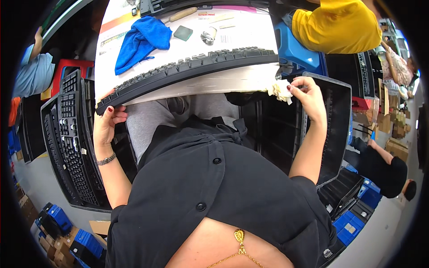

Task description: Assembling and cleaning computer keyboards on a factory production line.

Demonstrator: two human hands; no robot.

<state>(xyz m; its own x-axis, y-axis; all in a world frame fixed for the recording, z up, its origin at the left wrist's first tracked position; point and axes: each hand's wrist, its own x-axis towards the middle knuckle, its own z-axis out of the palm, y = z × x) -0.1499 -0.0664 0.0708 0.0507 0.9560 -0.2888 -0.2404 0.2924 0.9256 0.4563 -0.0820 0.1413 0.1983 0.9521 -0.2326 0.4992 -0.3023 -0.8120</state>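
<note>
A black computer keyboard [187, 67] lies along the front edge of the white-covered table, its long near side facing me. My left hand [109, 120] grips its left end, thumb on the near side and some fingers hidden beneath. Off the table's right front corner, my right hand [308, 96] pinches a crumpled cream-white wad [280, 90], which looks like tissue or cloth. The wad is just below the keyboard's right end, and I cannot tell whether they touch.
On the table lie a blue cloth [145, 42], a grey-green block [182, 33], a wooden-handled tool [181, 15] and another keyboard [178, 5] at the back. A crate of keyboards [76, 134] stands left, a black crate [333, 129] right. A person in yellow [337, 27] sits at the far right.
</note>
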